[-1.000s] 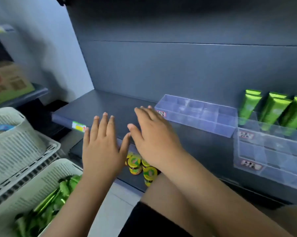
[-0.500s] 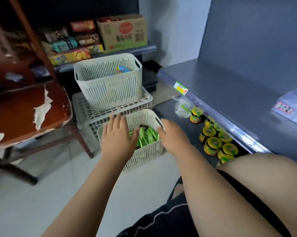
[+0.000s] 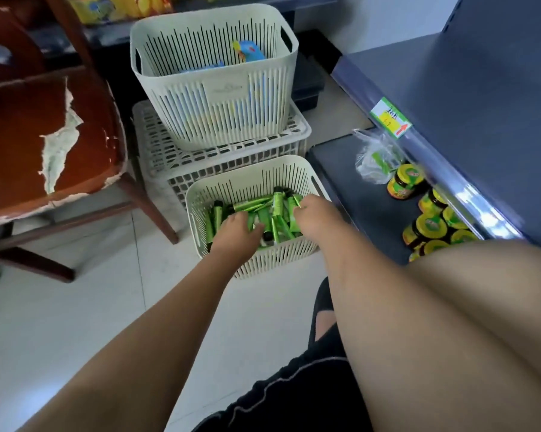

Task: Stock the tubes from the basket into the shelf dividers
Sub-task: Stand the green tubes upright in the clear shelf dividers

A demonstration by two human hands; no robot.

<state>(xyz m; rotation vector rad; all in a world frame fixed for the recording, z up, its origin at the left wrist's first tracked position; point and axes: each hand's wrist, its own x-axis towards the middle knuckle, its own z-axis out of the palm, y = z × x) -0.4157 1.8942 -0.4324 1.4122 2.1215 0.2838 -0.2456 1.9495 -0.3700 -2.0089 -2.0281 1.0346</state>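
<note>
A small cream slatted basket stands on the floor, holding several green tubes with black caps. Both my hands are inside it. My left hand is palm down on the pile, its fingers dug in among the tubes and hidden. My right hand is at the basket's right side, its fingers curled round the end of a green tube. The grey shelf is at the right. Its clear dividers are out of view.
Behind the small basket, a bigger cream basket sits on a white crate. A worn brown chair is at the left. On the lower shelf board lie several yellow-lidded jars and a plastic bag. My knee fills the lower right.
The view has swung from the shelf down to the floor. Both hands left the shelf edge, hovered over the small basket, and are now down among the tubes.
</note>
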